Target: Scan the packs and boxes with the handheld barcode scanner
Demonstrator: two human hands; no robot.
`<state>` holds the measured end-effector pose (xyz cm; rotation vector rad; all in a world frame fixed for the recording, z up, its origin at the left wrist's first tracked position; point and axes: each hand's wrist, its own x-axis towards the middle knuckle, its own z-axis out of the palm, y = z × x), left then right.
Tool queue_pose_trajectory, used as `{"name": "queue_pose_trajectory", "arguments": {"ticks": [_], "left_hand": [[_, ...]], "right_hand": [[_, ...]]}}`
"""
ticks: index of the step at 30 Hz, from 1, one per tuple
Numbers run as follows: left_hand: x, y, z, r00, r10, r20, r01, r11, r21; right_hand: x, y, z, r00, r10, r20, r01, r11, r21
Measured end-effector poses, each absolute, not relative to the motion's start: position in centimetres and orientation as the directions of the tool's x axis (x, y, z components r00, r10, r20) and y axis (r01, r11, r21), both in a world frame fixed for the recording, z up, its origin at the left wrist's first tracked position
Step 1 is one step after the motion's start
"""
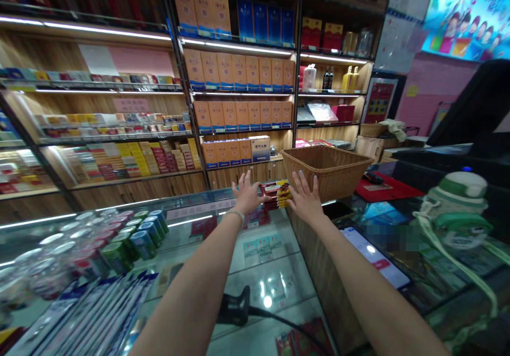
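Note:
A small stack of red and yellow packets (274,194) rests on the far end of the glass counter, between my two hands. At its left side is my left hand (246,195), fingers spread and the thumb reaching to the packets. My right hand (306,201) lies at the stack's right side with its fingers stretched out, seeming to touch the yellow ends. Neither hand is wrapped round anything. Just behind my right hand stands a wicker basket (326,167). Nearer to me, between my forearms, a black handheld scanner (235,307) with a cable lies on the glass.
Several cans (119,249) and clear-lidded tubs (45,276) line the counter's left, with long thin packets (95,313) in front. At right are a phone (374,255), a red mat (386,187), a green-and-white bottle (458,207) and a dark monitor (474,106). Stocked shelves (243,95) stand behind.

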<state>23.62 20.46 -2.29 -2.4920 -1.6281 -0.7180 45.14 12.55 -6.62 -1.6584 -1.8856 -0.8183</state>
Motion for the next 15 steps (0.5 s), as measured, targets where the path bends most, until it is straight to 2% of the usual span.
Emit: {"name": "queue_pose_trajectory", "arguments": {"ticks": [15], "left_hand": [[24.0,21.3,-3.5,0.340,0.878,0.337,0.908,-0.400,0.128]], "right_hand": [[45.0,12.7,-7.6,-0.186,0.721,0.667,0.982,0.116,0.149]]}}
